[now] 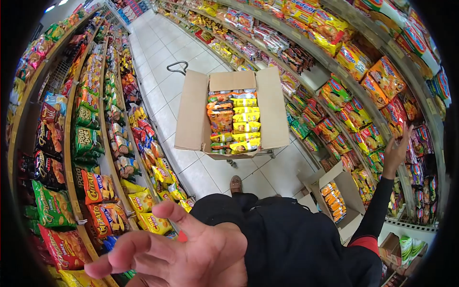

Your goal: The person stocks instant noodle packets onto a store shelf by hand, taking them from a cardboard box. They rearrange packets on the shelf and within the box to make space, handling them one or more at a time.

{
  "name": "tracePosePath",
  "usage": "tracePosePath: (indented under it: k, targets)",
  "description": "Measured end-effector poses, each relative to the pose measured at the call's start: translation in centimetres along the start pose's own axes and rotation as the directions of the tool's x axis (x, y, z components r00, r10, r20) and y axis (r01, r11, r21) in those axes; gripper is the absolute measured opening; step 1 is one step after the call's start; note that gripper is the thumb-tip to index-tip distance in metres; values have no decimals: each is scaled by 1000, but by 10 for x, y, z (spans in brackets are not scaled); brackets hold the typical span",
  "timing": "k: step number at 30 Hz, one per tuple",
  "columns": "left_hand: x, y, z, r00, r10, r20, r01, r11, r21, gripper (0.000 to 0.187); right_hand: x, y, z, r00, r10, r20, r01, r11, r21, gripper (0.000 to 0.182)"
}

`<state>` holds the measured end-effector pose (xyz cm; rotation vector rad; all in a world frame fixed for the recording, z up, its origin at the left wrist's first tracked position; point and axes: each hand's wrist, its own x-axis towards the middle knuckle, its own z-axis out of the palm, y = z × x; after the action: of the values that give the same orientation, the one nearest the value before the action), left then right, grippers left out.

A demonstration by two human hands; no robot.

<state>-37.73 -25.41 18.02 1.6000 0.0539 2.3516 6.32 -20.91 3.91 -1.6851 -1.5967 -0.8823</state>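
Note:
My left hand is close to the camera at the bottom, fingers spread and pointing left toward the snack bags on the left shelves; it holds nothing. My right hand is raised at the right shelves, fingers apart, touching or nearly touching the hanging snack packets. My right arm wears a black sleeve. An open cardboard box full of yellow and orange snack packets sits on a trolley ahead of me in the aisle.
Shelves of snack bags line both sides of a narrow white-tiled aisle. A smaller open carton with orange packets stands on the floor at my right. More cartons sit at the lower right. My sandalled foot is behind the trolley.

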Motion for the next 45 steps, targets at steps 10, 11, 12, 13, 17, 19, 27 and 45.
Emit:
tracePosePath:
  k: [10,11,12,13,17,19,27,45]
  targets:
    - [-11,-87,-211,967,-85,-241,216,776,593,106,-12,-238,66,975,-90,201,-24,863,504,41]
    - [-25,-92,-247,977,-203,-64,190,699,689,101,-15,-268,76,962,-116,248,-55,805,590,38]
    - [-38,-98,-273,951,-310,4,196,612,766,96,-16,-298,82,939,-169,300,-69,760,646,37]
    - [-54,-102,-294,906,-418,62,183,521,834,91,-18,-325,88,911,-222,347,-92,712,696,36]
    - [-92,-110,-321,582,-786,211,104,328,939,76,-30,-402,131,783,-325,530,-286,568,772,24]
    - [-98,-120,-316,340,-886,315,-167,272,948,70,-30,-423,159,721,-339,604,-345,581,738,20]
    - [-123,-132,-316,-66,-965,255,-134,262,956,84,-99,-483,215,339,-477,811,-84,843,531,9]
    - [-191,-167,-332,328,-747,578,70,630,774,40,-132,-504,216,301,-371,879,56,927,371,13]
